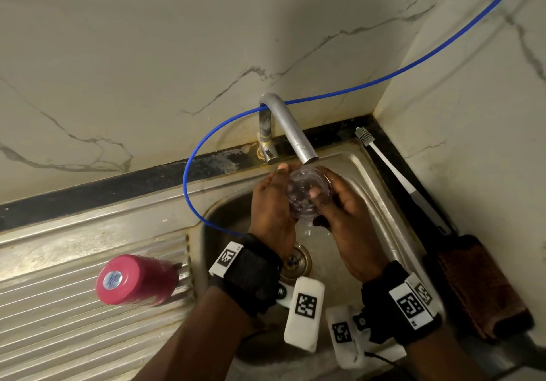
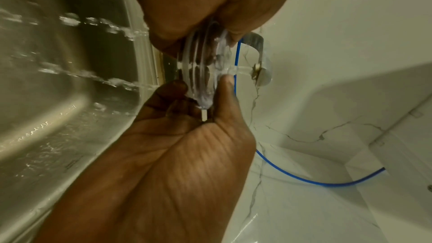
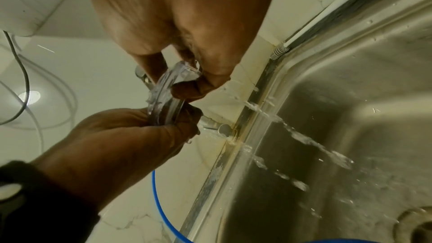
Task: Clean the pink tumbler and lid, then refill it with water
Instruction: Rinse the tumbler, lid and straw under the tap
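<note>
The clear lid [image 1: 307, 196] sits under the spout of the steel faucet [image 1: 292, 132], held between both hands over the sink basin [image 1: 381, 227]. My left hand [image 1: 273, 200] grips its left edge. My right hand [image 1: 335, 203] holds the right edge, its thumb lying on the lid's face. In the left wrist view the lid [image 2: 203, 67] stands edge-on between the fingers, and water streams off it into the basin. The right wrist view shows the lid [image 3: 163, 95] pinched from both sides. The pink tumbler [image 1: 136, 280] stands upside down on the ribbed drainboard, left of the basin.
A blue hose [image 1: 189, 174] loops from the wall past the faucet into the basin. A white bottle brush [image 1: 384, 159] lies along the right rim. A brown cloth [image 1: 478, 286] sits on the right counter. The drain [image 1: 297, 262] is below my wrists. Marble walls close the corner.
</note>
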`<move>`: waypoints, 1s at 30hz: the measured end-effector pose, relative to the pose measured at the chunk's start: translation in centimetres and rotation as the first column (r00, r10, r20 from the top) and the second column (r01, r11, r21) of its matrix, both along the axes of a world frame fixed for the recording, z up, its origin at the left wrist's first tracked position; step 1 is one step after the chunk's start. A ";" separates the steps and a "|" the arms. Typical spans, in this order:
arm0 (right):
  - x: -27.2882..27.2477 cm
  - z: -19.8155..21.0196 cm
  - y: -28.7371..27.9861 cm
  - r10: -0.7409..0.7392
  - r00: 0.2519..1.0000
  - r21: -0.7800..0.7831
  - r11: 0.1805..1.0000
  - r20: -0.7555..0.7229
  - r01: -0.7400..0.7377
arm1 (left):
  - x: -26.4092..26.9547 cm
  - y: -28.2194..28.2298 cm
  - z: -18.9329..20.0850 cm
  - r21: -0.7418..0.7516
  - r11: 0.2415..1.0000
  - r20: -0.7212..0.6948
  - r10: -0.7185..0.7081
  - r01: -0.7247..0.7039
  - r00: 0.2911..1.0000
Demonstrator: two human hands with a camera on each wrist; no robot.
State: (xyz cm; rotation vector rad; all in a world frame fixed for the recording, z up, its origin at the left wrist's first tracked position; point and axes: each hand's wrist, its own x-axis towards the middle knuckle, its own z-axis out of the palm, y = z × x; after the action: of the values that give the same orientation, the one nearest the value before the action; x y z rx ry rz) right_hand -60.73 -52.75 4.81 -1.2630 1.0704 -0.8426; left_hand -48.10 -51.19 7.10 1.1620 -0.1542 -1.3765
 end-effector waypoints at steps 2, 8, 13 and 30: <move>0.3 0.1 0.0 0.020 1.000 -0.028 0.999 -0.025 -0.020 | -0.1 -0.4 0.3 0.033 0.999 -0.001 0.010 -0.010 1.000; 0.9 0.0 -0.7 -0.116 0.957 -0.159 0.984 -0.265 0.075 | -0.4 0.1 0.0 0.047 0.999 -0.009 -0.024 0.024 1.000; 1.1 0.5 -1.8 -0.207 0.928 -0.073 0.978 -0.311 0.194 | -0.7 1.3 0.0 -0.022 0.991 -0.012 -0.132 0.132 0.991; 0.9 -0.5 -1.0 0.017 0.798 -0.321 0.910 -0.603 -0.262 | 1.4 0.6 -0.3 -0.053 0.990 -0.066 -0.131 0.128 0.989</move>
State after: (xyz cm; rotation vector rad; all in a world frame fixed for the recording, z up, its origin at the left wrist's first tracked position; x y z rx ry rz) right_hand -59.86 -53.79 4.29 -2.0134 1.3062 -0.5612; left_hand -46.71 -50.56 6.75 1.0774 -0.2155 -1.5175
